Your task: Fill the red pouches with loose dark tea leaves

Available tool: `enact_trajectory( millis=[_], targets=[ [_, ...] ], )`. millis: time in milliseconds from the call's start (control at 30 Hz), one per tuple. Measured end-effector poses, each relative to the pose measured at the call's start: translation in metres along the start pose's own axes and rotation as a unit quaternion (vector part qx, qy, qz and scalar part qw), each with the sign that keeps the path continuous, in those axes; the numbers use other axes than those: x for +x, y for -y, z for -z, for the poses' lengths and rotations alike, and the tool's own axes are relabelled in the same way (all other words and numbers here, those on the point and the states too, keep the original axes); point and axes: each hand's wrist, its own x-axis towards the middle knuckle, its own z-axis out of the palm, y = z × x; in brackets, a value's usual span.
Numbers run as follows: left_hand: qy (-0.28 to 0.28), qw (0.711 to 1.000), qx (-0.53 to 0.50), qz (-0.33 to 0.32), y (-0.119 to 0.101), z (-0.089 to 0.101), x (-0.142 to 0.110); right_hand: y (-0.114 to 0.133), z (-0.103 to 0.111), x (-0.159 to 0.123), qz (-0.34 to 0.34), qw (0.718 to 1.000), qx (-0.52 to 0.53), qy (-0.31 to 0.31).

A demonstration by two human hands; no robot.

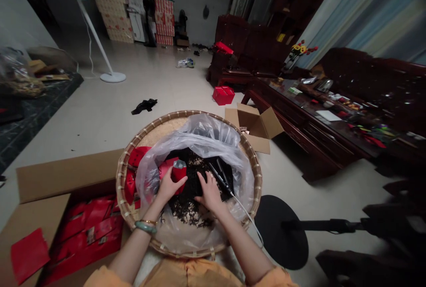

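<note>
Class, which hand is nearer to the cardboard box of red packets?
Left. The left hand sits in the plastic bag, closer to the cardboard box; the right hand lies farther from it, on the dark leaves.

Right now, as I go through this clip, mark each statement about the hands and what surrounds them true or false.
1. The left hand holds a red pouch. True.
2. The right hand rests on dark loose leaves. True.
3. The leaves lie bare on the round woven bamboo tray. False: they lie in a clear plastic bag on it.
4. The stacked red packets lie inside that bag. False: they lie in an open cardboard box.
</note>
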Motion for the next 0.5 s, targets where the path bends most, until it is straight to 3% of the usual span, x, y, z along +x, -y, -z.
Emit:
enact_trajectory(
  millis=[133, 267, 367, 500],
  targets=[
    [0.006, 1.000, -0.022, 0.001, -0.006, 0.000, -0.002, 0.008, 0.001, 0.022, 0.008, 0.996, 0.082, -0.031],
    [-0.001, 1.000, -0.022, -0.010, -0.009, 0.004, -0.003, 0.008, 0.010, 0.038, 0.013, 0.975, 0.211, -0.075],
    [-0.014, 1.000, -0.023, -0.013, -0.010, 0.006, -0.003, 0.001, 0.013, 0.035, 0.038, 0.966, 0.244, -0.081],
    [-0.006, 1.000, -0.005, -0.016, -0.010, 0.006, -0.003, -0.016, 0.009, 0.017, 0.003, 0.971, 0.219, -0.094]
  ],
)
